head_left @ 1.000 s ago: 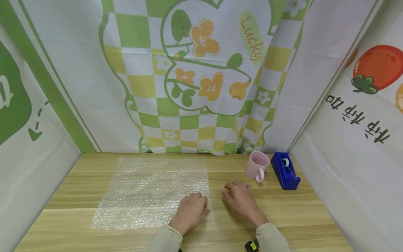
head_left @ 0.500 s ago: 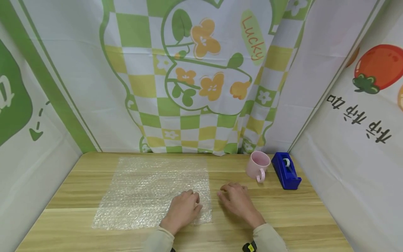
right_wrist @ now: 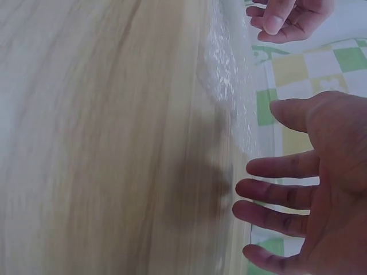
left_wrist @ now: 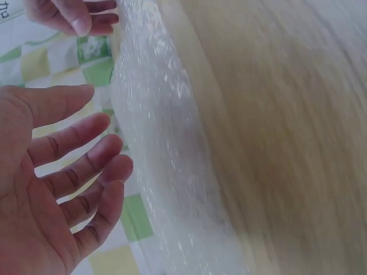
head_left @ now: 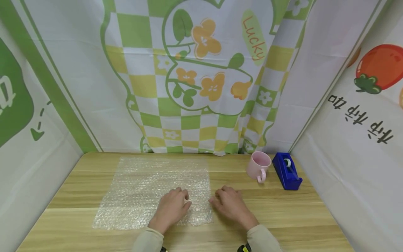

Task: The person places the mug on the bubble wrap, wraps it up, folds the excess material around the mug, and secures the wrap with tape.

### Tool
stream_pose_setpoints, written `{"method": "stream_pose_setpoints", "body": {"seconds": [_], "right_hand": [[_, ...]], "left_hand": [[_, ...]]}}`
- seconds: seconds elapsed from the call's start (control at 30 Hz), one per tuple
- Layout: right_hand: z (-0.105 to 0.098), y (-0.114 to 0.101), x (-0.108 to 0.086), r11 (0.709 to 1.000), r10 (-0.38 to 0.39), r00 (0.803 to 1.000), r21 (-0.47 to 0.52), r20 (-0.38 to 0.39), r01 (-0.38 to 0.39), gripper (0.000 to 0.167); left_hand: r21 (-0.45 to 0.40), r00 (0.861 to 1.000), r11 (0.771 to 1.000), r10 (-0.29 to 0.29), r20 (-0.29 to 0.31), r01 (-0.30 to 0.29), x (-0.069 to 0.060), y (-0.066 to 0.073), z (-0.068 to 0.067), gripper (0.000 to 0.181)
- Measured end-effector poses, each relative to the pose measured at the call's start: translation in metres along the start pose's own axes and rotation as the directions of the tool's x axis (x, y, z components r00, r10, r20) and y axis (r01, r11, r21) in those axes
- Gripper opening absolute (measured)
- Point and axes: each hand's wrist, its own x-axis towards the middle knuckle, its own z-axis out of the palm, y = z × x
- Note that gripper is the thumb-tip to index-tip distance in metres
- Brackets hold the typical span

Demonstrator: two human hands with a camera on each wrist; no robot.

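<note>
A clear sheet of bubble wrap point(head_left: 138, 196) lies flat on the wooden table. Over its right part is the left hand point(head_left: 171, 207), fingers loosely bent and holding nothing. Just beyond the sheet's right edge, the right hand point(head_left: 232, 205) hovers with relaxed fingers, also holding nothing. In the left wrist view the left hand point(left_wrist: 63, 177) shows spread fingers beside the bubble wrap point(left_wrist: 166, 137). The right wrist view shows the right hand point(right_wrist: 315, 183) with parted fingers, near the wrap's edge point(right_wrist: 229, 74).
A pink mug point(head_left: 259, 166) stands at the table's back right, its handle toward the front. Right beside it is a blue tape dispenser point(head_left: 287, 171). A patterned curtain point(head_left: 195, 77) hangs behind the wooden table point(head_left: 292, 217).
The left hand has moved left over the bubble wrap, while the right hand has shifted slightly left and toward the front. The wrap, mug and dispenser keep their places on the table.
</note>
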Motion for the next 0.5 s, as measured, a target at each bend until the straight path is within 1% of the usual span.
{"method": "stream_pose_setpoints", "body": {"seconds": [0.1,0.23,0.33,0.5], "right_hand": [[0.001,-0.005,0.002,1.000,0.010,0.999,-0.009,0.041,-0.009,0.037],[0.003,-0.011,0.005,0.999,0.040,0.995,0.000,0.087,-0.040,0.042],[0.004,-0.015,0.007,0.998,0.055,0.993,0.005,0.100,-0.056,0.044],[0.009,-0.019,0.011,0.997,0.082,0.992,0.009,0.099,-0.083,0.049]], "left_hand": [[-0.008,1.000,1.000,-0.020,0.008,0.020,-0.002,-0.005,-0.003,0.017],[-0.019,0.999,0.999,-0.044,0.013,0.045,-0.004,-0.011,-0.006,0.017],[-0.023,0.998,0.998,-0.060,0.008,0.061,-0.005,-0.015,-0.008,0.017],[-0.025,0.997,0.997,-0.075,0.005,0.075,-0.007,-0.019,-0.013,0.017]]}}
